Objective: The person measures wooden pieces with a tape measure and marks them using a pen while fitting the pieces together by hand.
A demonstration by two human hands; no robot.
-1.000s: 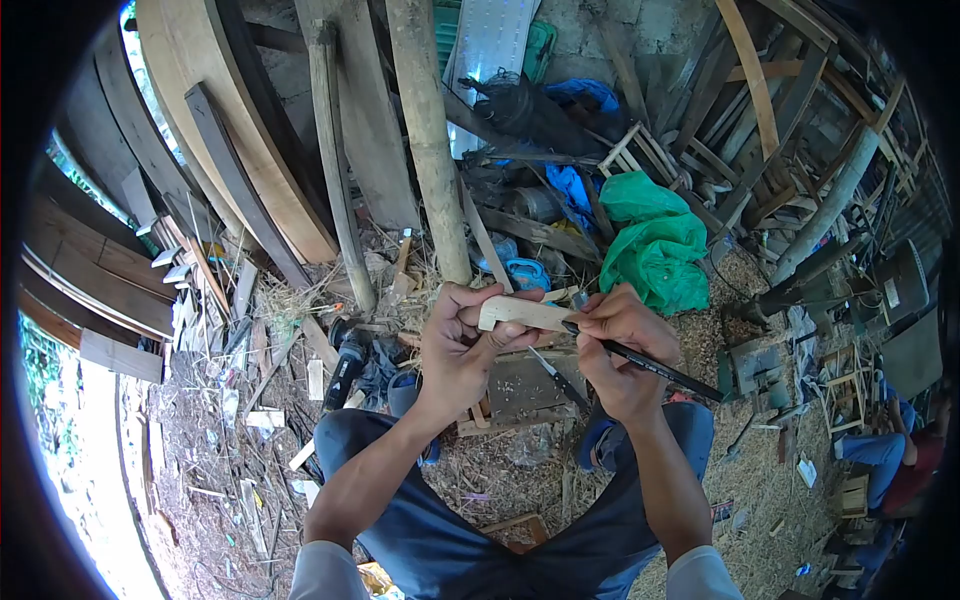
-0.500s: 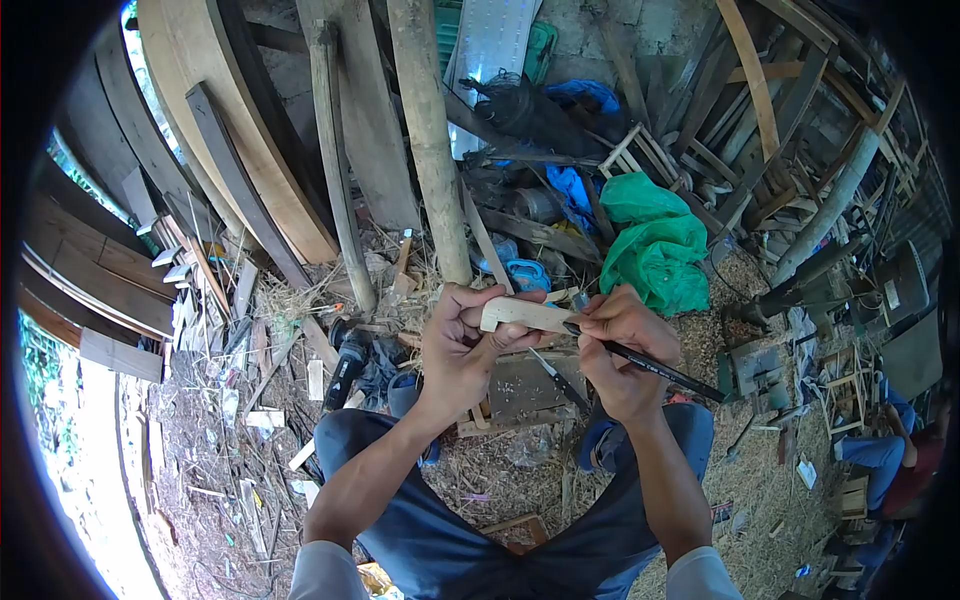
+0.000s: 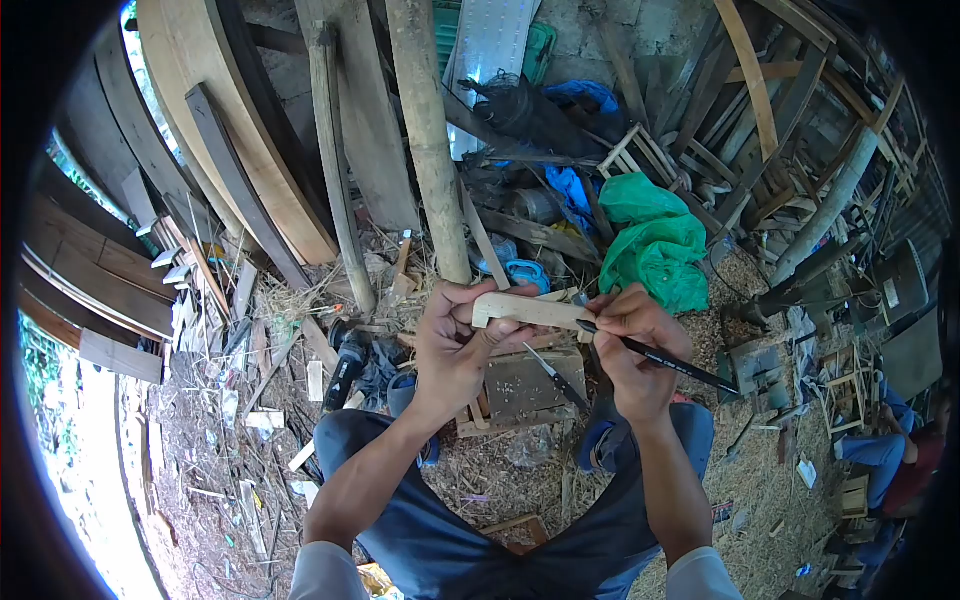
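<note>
My left hand (image 3: 450, 360) grips a pale piece of wood (image 3: 535, 312) with a notch cut near its left end, its thumb below and fingers behind. Between the thumb and fingers of my right hand (image 3: 640, 350) is a slim black pencil (image 3: 672, 363) with light lettering. Its tip meets the wood close to the right end, where the right fingers also seem to touch the piece. Below the hands, a knife (image 3: 560, 380) with a dark handle lies over a wooden board (image 3: 525, 388) strewn with small chips.
A black flashlight (image 3: 346, 372) lies left of my knees. Beyond my hands are a green plastic sheet (image 3: 655, 245) and an upright pole (image 3: 428, 150). Long planks (image 3: 250, 130) lean at the left. Shavings and offcuts litter the ground. Another person (image 3: 885, 455) sits at the far right.
The right hand and pencil have shifted slightly right and down, showing more of the wood's right end. The left hand keeps its hold, with the wood tilted a little.
</note>
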